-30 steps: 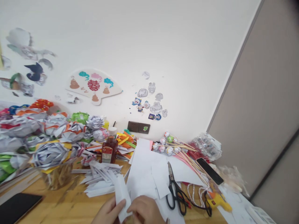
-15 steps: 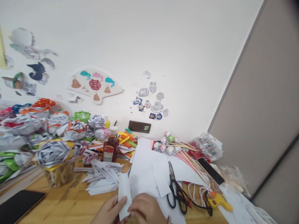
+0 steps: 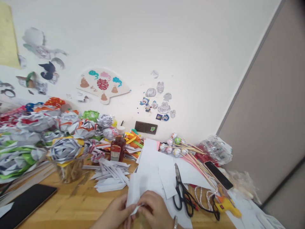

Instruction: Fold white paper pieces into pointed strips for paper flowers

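At the bottom centre, both hands are closed on one white paper strip (image 3: pixel 132 190). My left hand (image 3: pixel 116 210) pinches its lower left side between thumb and fingers. From the right, my right hand (image 3: pixel 153 208) grips the lower corner, where the paper bends over at the fingertips. The strip's upper part stands up above the hands. Just behind it lies a pile of folded white paper pieces (image 3: pixel 111 175). White paper sheets (image 3: pixel 150 162) spread beyond my right hand, and black-handled scissors (image 3: pixel 182 194) rest on them to the right.
Paper flowers (image 3: pixel 66 149) crowd the left, one set on a clear cup. A brown bottle (image 3: pixel 117 148) stands mid-table. To the right are a yellow glue gun (image 3: pixel 227 206), a phone (image 3: pixel 218 175) and sticks with wrapped balls (image 3: pixel 188 149). A dark tablet-like slab (image 3: pixel 28 203) lies front left.
My right fingers have moved closer to my left hand, and the strip's lower corner is now bent between them. The whole view has shifted slightly, with things appearing further right.
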Demonstrator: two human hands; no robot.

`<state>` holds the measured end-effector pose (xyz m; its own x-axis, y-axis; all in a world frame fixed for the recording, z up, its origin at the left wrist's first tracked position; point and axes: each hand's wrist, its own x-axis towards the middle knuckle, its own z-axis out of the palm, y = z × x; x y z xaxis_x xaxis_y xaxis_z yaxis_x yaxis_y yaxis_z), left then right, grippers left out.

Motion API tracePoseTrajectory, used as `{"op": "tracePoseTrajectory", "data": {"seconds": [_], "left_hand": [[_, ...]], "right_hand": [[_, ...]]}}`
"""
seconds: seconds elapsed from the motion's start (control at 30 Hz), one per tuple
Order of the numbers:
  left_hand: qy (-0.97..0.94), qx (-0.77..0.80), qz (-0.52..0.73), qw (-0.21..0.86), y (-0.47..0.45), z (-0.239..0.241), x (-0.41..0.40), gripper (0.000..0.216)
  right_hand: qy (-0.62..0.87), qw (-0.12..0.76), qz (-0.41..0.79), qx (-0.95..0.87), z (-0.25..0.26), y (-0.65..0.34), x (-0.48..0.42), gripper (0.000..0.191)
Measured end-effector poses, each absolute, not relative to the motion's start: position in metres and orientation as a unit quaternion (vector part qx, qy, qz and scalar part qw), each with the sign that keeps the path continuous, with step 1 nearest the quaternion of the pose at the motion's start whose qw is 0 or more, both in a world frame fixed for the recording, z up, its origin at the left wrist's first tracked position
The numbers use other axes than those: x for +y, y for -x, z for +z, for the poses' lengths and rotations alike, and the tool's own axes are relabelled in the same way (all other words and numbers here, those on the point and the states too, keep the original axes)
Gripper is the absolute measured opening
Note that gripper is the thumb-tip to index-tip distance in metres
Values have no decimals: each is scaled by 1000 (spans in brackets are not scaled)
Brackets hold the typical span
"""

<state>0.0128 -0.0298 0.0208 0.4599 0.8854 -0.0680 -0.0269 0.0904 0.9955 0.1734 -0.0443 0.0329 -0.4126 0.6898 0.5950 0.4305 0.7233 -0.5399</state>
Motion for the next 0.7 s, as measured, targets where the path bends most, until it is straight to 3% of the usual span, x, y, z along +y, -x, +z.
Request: {"op": "tracePoseTrajectory", "data": {"seconds": [0.3,0.7], "left_hand": [[-583,384,331,635,-15,30,-34,46],[-556,382,349,651,-16,23,-28,48]], "right_hand": [[384,385,156,-824,30,-172,-46,14],[429,406,210,-779,25,-174,-42,5]]}}
